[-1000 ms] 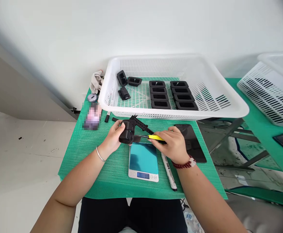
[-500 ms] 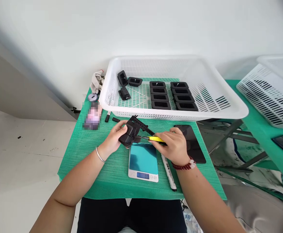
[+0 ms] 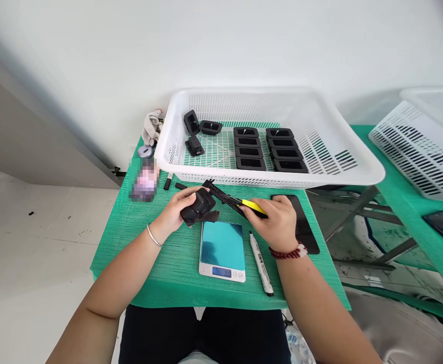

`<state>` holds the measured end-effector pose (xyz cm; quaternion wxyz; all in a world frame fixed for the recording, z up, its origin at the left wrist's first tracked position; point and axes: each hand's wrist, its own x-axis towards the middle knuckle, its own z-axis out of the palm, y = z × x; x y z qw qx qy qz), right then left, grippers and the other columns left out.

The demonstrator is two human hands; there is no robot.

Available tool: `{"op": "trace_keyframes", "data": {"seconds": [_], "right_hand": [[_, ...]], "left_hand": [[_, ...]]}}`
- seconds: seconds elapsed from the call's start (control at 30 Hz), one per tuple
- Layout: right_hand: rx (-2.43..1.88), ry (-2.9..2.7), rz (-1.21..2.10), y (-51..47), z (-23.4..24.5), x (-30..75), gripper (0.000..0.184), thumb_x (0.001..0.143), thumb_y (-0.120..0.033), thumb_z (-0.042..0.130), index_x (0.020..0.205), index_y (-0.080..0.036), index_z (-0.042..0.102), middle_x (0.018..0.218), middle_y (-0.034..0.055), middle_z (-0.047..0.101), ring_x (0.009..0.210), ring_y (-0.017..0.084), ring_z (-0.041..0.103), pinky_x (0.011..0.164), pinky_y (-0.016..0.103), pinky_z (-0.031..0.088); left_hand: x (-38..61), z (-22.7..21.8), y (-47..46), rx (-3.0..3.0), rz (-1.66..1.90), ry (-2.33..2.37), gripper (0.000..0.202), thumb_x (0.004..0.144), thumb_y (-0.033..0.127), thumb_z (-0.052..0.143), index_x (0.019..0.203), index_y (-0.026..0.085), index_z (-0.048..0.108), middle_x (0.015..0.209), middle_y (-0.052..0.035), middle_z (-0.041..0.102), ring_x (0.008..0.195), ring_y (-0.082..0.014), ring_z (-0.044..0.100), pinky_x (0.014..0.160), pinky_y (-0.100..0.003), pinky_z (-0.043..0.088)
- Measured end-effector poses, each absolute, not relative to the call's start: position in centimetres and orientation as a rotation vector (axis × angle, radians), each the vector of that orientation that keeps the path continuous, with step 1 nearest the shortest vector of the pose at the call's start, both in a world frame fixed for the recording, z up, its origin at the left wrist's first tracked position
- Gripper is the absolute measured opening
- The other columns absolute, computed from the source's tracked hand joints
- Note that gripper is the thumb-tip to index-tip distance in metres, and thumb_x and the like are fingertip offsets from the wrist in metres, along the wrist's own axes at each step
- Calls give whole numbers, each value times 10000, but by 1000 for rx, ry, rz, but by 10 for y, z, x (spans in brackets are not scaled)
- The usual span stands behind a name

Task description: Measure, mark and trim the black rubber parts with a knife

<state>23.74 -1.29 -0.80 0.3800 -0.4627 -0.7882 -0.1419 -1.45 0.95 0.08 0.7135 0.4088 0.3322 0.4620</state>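
My left hand (image 3: 173, 210) is closed on a black moulded part (image 3: 202, 202), held tilted above the table's left-middle. A thin dark flap (image 3: 211, 216) sticks out from the part's lower right side. My right hand (image 3: 276, 220) grips a yellow-and-black utility knife (image 3: 252, 206), its blade pointing left, apart from the part. Behind and below the knife lies a black caliper (image 3: 217, 191), partly covered by the knife and hand. Below the part sits a digital scale (image 3: 223, 246) with a shiny plate. A white marker (image 3: 261, 265) lies right of the scale.
A large white basket (image 3: 282, 178) across the back holds several similar black parts (image 3: 249, 152). A black tablet-like device (image 3: 306, 230) lies beyond my right hand. At the left are a marker cap (image 3: 181, 186), a glove (image 3: 152, 127) and a blurred object (image 3: 143, 182). Another basket (image 3: 422, 146) stands right.
My right hand has drawn the knife right and slightly up, off the flap where its blade was. My left hand has turned the black part and shifted it slightly left.
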Motion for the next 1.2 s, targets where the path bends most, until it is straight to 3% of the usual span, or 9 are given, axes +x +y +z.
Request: {"op": "trace_keyframes", "data": {"seconds": [0.43, 0.6, 0.77, 0.87, 1.03, 1.13, 1.2], "right_hand": [[-1106, -2086, -236, -13, -5, 237, 184, 822, -355, 672, 791, -182, 617, 644, -3, 700, 538, 120, 590, 678, 324, 393], [-1209, -2011, -303, -11, -7, 237, 165, 821, -342, 667, 783, -186, 628, 631, -1, 700, 505, 128, 550, 647, 331, 387], [-1137, -2040, -151, -13, -6, 236, 160, 823, -342, 659, 785, -190, 631, 653, 3, 705, 527, 131, 569, 675, 338, 403], [-1134, -2073, -131, -13, -7, 236, 184, 829, -361, 653, 781, -184, 633, 644, 2, 701, 521, 127, 568, 675, 337, 404], [-1208, -2018, -197, -11, -9, 237, 181, 829, -361, 650, 784, -186, 648, 647, 7, 705, 505, 131, 540, 656, 338, 408], [-1223, -2001, -224, -11, -9, 237, 192, 829, -368, 649, 770, -186, 655, 645, 11, 702, 501, 131, 521, 643, 334, 412], [-1252, -1981, -247, -10, -9, 237, 208, 831, -382, 641, 753, -190, 659, 618, 10, 688, 495, 132, 504, 629, 330, 411]], "left_hand": [[-16, 3, 9, 937, 958, 776, 411, 685, 407, 749, 1023, 175, 710, 973, -84, 710, 821, -200, 662, 692, -280, 502], [-17, 2, 8, 898, 919, 716, 428, 636, 383, 756, 989, 149, 697, 887, -72, 702, 723, -168, 647, 625, -250, 493], [-18, 1, 8, 859, 930, 668, 413, 622, 308, 714, 1003, 163, 655, 824, -46, 680, 664, -166, 639, 547, -246, 496], [-19, 2, 8, 861, 924, 674, 427, 657, 265, 707, 1069, 224, 602, 850, -24, 660, 631, -164, 632, 508, -273, 522], [-18, 4, 7, 851, 961, 662, 484, 695, 269, 740, 1145, 288, 563, 1002, -23, 619, 825, -189, 651, 636, -345, 592], [-17, 4, 8, 862, 1011, 704, 529, 692, 330, 759, 1178, 273, 558, 1034, -43, 616, 838, -196, 655, 603, -310, 577], [-17, 2, 10, 860, 1082, 749, 467, 672, 345, 776, 1082, 222, 591, 949, -38, 625, 751, -167, 644, 545, -267, 542]]}}
